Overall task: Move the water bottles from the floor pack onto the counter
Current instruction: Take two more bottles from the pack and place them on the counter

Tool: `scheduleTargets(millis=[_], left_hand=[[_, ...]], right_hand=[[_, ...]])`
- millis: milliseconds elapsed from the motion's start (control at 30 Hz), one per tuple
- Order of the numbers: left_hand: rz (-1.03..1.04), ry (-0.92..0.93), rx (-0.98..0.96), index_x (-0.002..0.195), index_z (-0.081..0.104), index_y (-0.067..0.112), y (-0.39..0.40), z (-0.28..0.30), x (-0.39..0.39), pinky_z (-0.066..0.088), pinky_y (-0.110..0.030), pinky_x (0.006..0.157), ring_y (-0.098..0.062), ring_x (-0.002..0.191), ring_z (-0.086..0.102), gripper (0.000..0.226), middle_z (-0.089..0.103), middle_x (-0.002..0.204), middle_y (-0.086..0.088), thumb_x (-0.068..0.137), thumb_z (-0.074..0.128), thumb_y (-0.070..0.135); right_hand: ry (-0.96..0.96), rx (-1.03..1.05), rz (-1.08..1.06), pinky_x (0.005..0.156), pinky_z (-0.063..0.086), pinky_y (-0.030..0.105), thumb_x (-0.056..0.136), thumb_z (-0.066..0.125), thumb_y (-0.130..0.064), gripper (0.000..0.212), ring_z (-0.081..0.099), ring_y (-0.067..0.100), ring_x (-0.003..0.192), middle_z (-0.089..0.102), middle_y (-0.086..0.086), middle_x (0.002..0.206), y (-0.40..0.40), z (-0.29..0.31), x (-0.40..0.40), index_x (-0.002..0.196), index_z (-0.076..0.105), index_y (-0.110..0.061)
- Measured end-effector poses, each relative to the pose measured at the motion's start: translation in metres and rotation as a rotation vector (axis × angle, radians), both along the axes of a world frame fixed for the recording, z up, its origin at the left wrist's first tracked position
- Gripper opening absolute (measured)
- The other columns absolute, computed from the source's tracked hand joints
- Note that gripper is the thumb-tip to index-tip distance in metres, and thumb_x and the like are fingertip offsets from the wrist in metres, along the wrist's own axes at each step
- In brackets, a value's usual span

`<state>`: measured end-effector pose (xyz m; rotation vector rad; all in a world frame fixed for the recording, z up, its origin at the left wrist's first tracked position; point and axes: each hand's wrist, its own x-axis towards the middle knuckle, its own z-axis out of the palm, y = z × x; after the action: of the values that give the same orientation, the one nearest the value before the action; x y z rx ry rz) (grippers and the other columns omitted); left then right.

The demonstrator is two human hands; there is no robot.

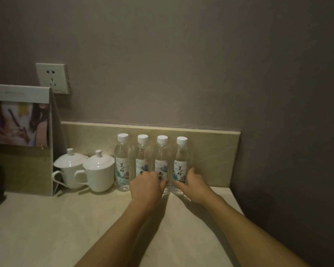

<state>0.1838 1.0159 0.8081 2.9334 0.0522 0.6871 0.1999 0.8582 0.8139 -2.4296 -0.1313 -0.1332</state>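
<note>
Several clear water bottles with white caps stand upright in a row on the beige counter [46, 228], against the backsplash. From the left: one bottle [122, 160], a second [142, 155], a third [162, 157] and the rightmost bottle [181, 160]. My left hand [147, 187] is curled round the lower part of the second and third bottles; which one it grips is hidden. My right hand [193, 185] holds the base of the rightmost bottle, thumb in front. The floor pack is out of view.
Two white lidded cups [71, 168] [99, 172] stand left of the bottles. A standing card display [21, 139] fills the far left, with a wall socket [52, 78] above it. The counter ends at the dark wall [287, 151] on the right.
</note>
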Motion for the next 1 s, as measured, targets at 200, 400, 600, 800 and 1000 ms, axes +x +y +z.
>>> scheduleTargets(millis=[200,400,600,800,1000], left_hand=[[0.002,-0.021,-0.023,0.088,0.065,0.021,0.0,-0.001,-0.004,0.057,-0.031,0.071,-0.017,0.077,0.067,0.044,0.067,0.082,0.002,0.093,0.047,0.061],[-0.018,-0.015,-0.053,0.085,0.065,0.021,-0.001,0.002,-0.007,0.058,-0.032,0.07,-0.016,0.072,0.066,0.043,0.066,0.076,0.002,0.093,0.049,0.06],[-0.034,-0.011,-0.071,0.085,0.066,0.02,0.0,0.003,-0.008,0.058,-0.032,0.071,-0.017,0.074,0.067,0.043,0.067,0.077,0.002,0.092,0.05,0.059],[-0.034,0.006,-0.102,0.086,0.067,0.019,0.005,0.002,-0.011,0.057,-0.033,0.072,-0.019,0.077,0.067,0.047,0.068,0.081,0.001,0.09,0.05,0.063],[-0.033,0.016,-0.118,0.087,0.067,0.017,0.008,0.005,-0.021,0.058,-0.034,0.071,-0.022,0.078,0.068,0.05,0.068,0.081,-0.002,0.089,0.052,0.064]], right_hand=[[0.031,-0.021,-0.01,0.099,0.048,0.041,0.087,0.063,-0.05,0.087,0.055,0.029,0.125,0.054,0.013,0.14,0.0,0.0,0.001,0.143,0.024,0.002],[0.063,0.011,-0.004,0.101,0.048,0.043,0.087,0.066,-0.045,0.08,0.056,0.029,0.124,0.055,0.014,0.139,0.001,0.004,0.0,0.14,0.027,0.001],[0.091,0.036,0.007,0.101,0.048,0.04,0.087,0.067,-0.04,0.071,0.057,0.026,0.123,0.057,0.011,0.136,0.0,0.009,-0.003,0.136,0.033,-0.001],[0.116,0.146,0.0,0.101,0.049,0.037,0.081,0.073,-0.044,0.075,0.058,0.023,0.121,0.058,0.007,0.135,0.0,0.007,-0.007,0.135,0.039,-0.004],[0.07,0.198,-0.094,0.097,0.051,0.044,0.07,0.08,-0.049,0.078,0.059,0.023,0.115,0.058,0.007,0.129,0.003,-0.004,-0.014,0.126,0.043,-0.01]])
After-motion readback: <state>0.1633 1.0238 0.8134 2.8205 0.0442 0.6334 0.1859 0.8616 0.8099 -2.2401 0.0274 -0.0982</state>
